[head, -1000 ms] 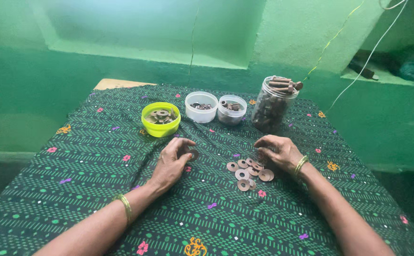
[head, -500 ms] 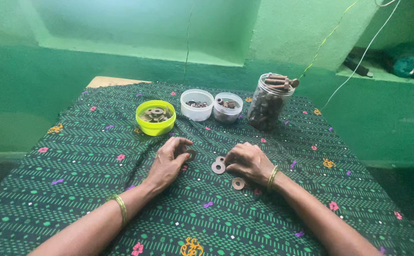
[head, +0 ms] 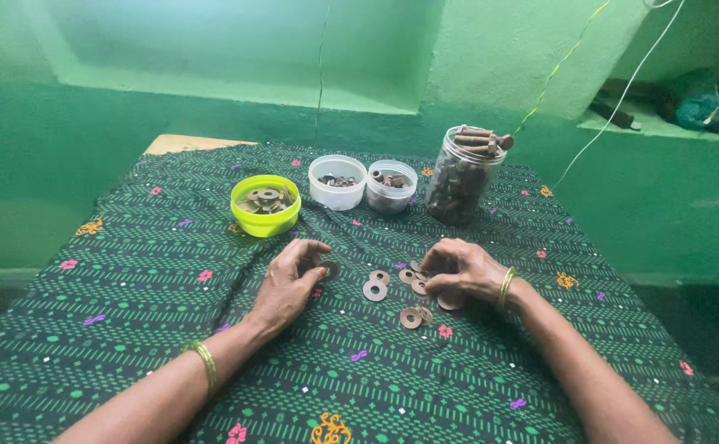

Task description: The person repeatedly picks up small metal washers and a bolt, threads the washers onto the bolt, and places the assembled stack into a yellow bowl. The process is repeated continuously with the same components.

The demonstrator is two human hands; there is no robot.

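Now your left hand (head: 287,284) is curling loosely over one rusty washer (head: 329,269) on the green cloth (head: 129,288), while your right hand (head: 461,270) is pinching washers from the scattered pile (head: 401,292) beside it, before the yellow bowl (head: 265,215).

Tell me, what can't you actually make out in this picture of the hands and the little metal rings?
Head view only:
- Right hand: its curled fingers hide whatever washers lie beneath them.
- Left hand: its fingertips partly cover one washer; whether it is gripped or just touched is unclear.
- White tub and clear tub: the pieces inside are too small to identify.
- Jar: its dark contents blur together.
- Both forearms are cut off by the bottom edge.
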